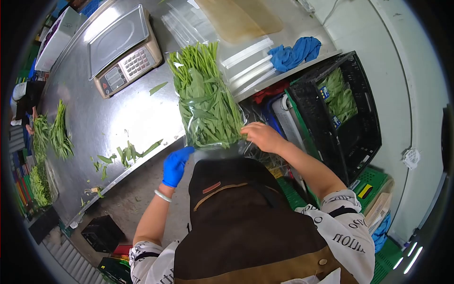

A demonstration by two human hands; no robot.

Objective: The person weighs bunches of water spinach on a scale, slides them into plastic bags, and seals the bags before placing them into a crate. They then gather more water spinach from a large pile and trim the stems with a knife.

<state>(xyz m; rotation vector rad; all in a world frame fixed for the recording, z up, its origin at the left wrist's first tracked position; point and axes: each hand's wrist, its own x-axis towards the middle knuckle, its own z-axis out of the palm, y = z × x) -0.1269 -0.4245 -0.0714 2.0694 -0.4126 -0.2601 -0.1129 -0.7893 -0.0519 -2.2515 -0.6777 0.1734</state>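
A clear plastic bag packed with leafy green stems point(205, 102) lies on the metal table, its stem ends pointing away from me. My left hand point(175, 165), in a blue glove, is closed at the bag's near left corner, pinching the edge of the plastic. At the near right corner my bare right hand point(263, 136) has its fingers pressed together on the bag's edge. Loose leaves point(127, 154) are scattered on the table to the left of the bag.
A scale point(125, 61) stands behind left on the metal table point(80, 94). Green bunches point(60, 132) lie at the left, near a co-worker's hand point(31, 127). Plastic sheets and a blue cloth point(295, 53) are behind right. A black crate point(362, 113) holds bagged greens point(338, 97).
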